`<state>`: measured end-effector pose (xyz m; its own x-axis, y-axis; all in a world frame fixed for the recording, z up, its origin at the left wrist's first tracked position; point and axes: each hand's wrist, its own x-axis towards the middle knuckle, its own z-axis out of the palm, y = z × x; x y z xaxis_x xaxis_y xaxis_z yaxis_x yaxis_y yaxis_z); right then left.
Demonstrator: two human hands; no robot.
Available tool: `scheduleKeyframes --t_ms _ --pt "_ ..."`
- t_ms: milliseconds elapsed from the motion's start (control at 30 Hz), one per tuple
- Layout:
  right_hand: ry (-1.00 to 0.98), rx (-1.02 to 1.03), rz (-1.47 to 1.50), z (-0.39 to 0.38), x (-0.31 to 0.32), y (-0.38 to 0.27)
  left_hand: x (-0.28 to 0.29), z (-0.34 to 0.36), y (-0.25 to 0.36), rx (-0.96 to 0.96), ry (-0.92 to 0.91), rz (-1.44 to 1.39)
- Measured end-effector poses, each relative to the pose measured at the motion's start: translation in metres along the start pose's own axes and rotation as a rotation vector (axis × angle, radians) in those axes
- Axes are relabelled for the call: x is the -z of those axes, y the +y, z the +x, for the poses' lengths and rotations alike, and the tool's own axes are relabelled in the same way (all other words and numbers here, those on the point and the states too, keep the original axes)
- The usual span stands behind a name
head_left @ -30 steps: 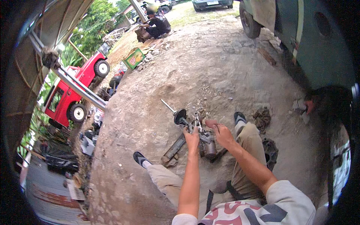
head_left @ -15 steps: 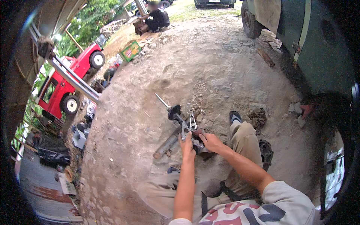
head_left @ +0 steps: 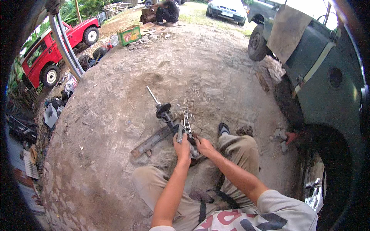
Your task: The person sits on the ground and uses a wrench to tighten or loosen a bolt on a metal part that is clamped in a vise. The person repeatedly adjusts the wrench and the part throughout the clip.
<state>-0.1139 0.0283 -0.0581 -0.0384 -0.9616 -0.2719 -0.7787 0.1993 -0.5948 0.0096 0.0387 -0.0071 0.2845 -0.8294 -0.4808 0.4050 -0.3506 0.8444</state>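
Strut (head_left: 168,121) with a thin pale rod (head_left: 152,94) and a black disc (head_left: 163,110) is laid on the ground (head_left: 115,111), beyond the left hand (head_left: 182,151) and slanted away to its left. A silver metal piece (head_left: 180,133) is pinched between the thumb and fingers of that hand, stood up out of the grip. Just beyond the fingertips, a bright linkage (head_left: 187,121) is seen, near the strut; whether the two are joined cannot be told. The right hand (head_left: 205,146) is brought in just beside the left, its fingers bent against dark parts; whether anything is gripped there cannot be told, as the fingertips are largely hidden.

To the left of the left hand, a long metal bar (head_left: 150,144) is laid on the ground. Beyond the right hand, to its right, a sandal (head_left: 223,129) is worn on one foot, with a dark clump (head_left: 244,131) near it.

The step in hand is judged to be close two-handed work on the metal parts. For the next move, a firm left pinch and a controlled right hand seem to be called for.
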Motion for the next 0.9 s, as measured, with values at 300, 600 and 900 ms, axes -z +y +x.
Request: scheduleKeyframes --t_ms 300,600,900 --pt "-0.074 -0.177 0.025 0.042 -0.004 0.01 -0.021 0.008 0.002 -0.076 -0.059 -0.217" --pt "-0.051 -0.096 0.114 0.017 0.004 -0.005 -0.009 0.018 0.003 -0.124 0.059 -0.092" --pt "-0.197 0.224 -0.101 0.01 0.025 -0.021 0.002 0.018 0.011 -0.082 0.033 -0.114"
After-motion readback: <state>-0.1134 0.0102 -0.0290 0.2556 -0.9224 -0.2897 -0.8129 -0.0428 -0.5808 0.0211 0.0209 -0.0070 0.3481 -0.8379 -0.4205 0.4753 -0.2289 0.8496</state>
